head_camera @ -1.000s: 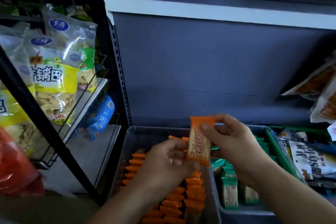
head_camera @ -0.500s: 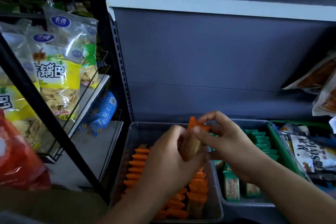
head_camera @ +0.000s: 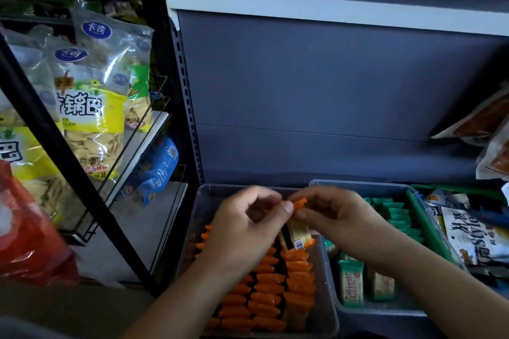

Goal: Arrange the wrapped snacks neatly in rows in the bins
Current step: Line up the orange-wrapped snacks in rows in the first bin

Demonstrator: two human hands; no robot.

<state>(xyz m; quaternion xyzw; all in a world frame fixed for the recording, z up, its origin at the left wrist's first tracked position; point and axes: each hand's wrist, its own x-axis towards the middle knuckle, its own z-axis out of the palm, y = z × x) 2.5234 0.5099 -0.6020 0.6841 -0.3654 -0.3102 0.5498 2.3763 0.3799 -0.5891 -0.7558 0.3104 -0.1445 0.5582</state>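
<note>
The left hand [head_camera: 245,231] and right hand [head_camera: 336,217] have lowered and tipped the orange snack [head_camera: 298,232]; both pinch it just above the orange rows [head_camera: 270,292] in the clear bin [head_camera: 199,214], likely going in next

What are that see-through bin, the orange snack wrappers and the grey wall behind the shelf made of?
Left bin: looks like rigid clear plastic, slightly frosted, with see-through walls and a pale rim.
Orange wrapped snacks: likely thin glossy plastic film, with crimped ends and bright highlights.
Back panel: probably painted sheet metal, matte grey-blue, flat with one straight seam. The look alone cannot confirm this.
</note>
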